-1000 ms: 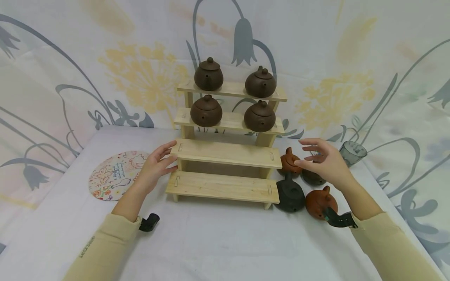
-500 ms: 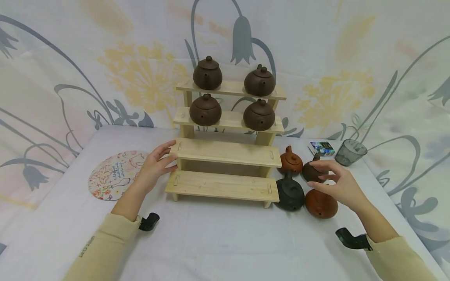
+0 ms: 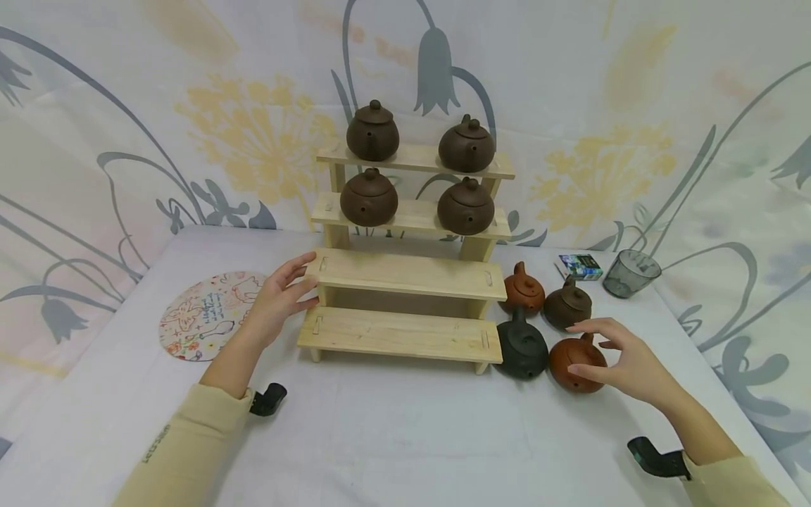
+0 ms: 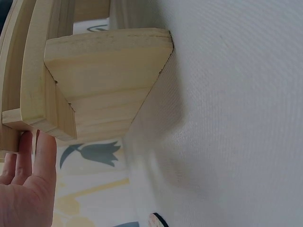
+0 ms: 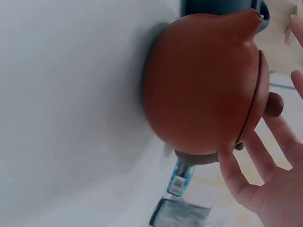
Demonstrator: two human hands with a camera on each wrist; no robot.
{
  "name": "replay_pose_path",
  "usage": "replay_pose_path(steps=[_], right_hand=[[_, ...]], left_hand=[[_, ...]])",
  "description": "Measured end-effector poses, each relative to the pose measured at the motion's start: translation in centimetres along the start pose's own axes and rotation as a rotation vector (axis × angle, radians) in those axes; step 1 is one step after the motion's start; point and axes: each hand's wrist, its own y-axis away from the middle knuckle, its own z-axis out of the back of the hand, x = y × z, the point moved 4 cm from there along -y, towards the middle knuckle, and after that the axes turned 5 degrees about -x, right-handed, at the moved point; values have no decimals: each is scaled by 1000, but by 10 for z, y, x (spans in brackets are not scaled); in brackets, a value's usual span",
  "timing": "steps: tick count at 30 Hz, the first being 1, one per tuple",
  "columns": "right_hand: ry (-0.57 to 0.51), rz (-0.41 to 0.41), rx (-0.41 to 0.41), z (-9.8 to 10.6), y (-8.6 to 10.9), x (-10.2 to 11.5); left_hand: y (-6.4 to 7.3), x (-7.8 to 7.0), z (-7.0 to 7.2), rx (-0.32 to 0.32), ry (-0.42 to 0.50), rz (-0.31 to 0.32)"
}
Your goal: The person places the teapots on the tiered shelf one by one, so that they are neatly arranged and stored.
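My left hand rests its fingertips against the left end of a stepped wooden stand; in the left wrist view its fingers are nearly straight at the shelf edge. My right hand is at the front reddish-brown teapot, thumb and fingers spread apart around its right side. The right wrist view shows that teapot large, fingers close by its body and lid. Beside it are a black teapot, a dark brown teapot and another reddish teapot.
Dark brown teapots stand in pairs on the two upper shelves. A printed round mat lies left of the stand. Behind the loose teapots are a small box and a tilted grey glass. A patterned cloth hangs behind.
My right hand has drawn back toward the front right, from above the rear teapots to the front reddish one, uncovering the dark brown teapot and the box. My left hand stays at the stand.
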Motion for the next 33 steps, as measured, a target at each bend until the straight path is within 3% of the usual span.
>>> replay_pose_path(steps=[6, 11, 14, 22, 33], right_hand=[[40, -6, 76, -4, 7, -6], [-14, -46, 166, -8, 13, -11], [-32, -25, 191, -10, 15, -13], [97, 111, 150, -10, 11, -16], [146, 179, 144, -8, 9, -9]], left_hand=[[0, 0, 0, -1, 1, -1], [0, 0, 0, -1, 0, -1], [1, -1, 0, 3, 0, -1], [1, -1, -1, 3, 2, 5], [1, -2, 0, -2, 2, 9]])
